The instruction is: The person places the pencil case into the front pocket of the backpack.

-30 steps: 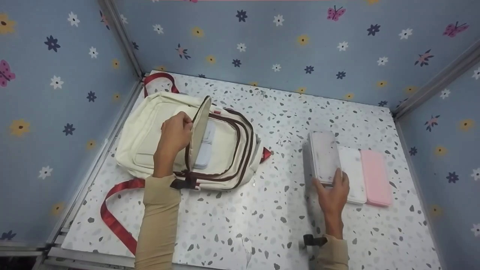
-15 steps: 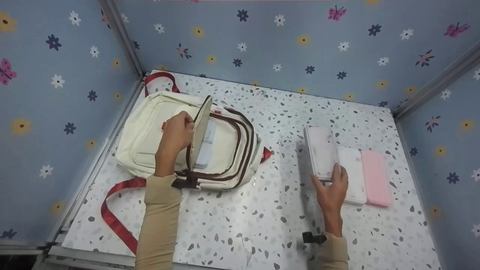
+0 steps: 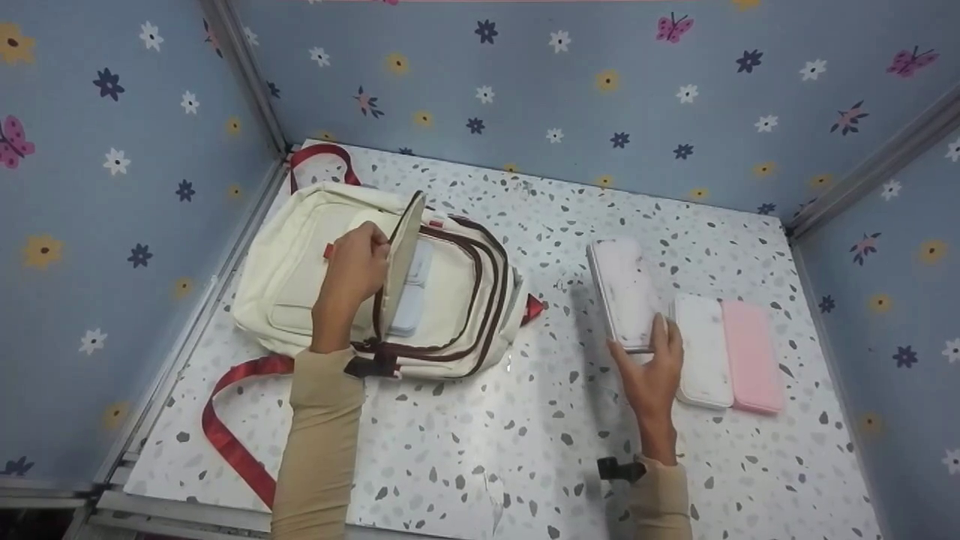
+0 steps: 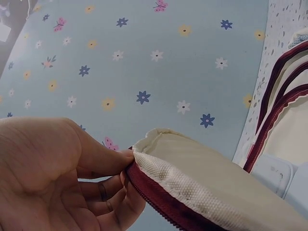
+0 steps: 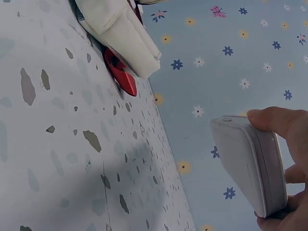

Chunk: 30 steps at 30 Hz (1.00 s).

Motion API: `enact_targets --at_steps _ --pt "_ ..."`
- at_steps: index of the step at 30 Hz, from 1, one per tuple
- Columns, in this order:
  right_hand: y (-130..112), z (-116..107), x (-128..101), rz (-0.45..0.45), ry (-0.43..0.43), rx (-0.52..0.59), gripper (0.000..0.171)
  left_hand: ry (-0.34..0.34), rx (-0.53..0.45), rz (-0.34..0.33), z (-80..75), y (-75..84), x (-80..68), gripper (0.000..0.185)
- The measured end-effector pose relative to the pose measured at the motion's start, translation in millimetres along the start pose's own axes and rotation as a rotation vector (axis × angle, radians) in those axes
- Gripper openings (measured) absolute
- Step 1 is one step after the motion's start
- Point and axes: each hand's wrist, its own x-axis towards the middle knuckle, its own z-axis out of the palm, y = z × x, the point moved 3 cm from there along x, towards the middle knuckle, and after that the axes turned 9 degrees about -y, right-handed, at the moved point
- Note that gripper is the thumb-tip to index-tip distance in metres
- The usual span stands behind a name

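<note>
A cream backpack (image 3: 292,262) with dark red zips lies on the table, its front pocket unzipped. My left hand (image 3: 351,266) pinches the edge of the pocket flap (image 4: 187,178) between thumb and fingers and holds it raised. Inside the pocket lie pale blue-white cases (image 3: 409,307), partly hidden by the flap. To the right, my right hand (image 3: 651,367) grips the near end of a long white case (image 3: 624,292) with rounded corners. In the right wrist view that white case is lifted off the table, thumb on one side and fingers on the other.
Another white case (image 3: 703,352) and a pink case (image 3: 752,356) lie side by side at the right of the table (image 3: 480,465). A red strap (image 3: 232,435) curls off the backpack's near side. Flowered panels (image 3: 525,82) wall the table at the back and sides.
My right hand has lifted the white case and carried it left and slightly away from me, off the other white case. My left hand keeps the flap raised, almost unmoved.
</note>
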Motion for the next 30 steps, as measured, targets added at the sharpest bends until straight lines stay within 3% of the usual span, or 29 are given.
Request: enact_targets --at_steps 19,30 --pt "-26 24 4 -0.112 -0.057 0.039 0.084 -0.044 0.015 -0.004 2.6 0.9 1.1 0.018" --pt "-45 45 9 -0.180 -0.117 0.040 0.084 -0.030 0.010 0.011 3.3 0.5 0.9 0.018"
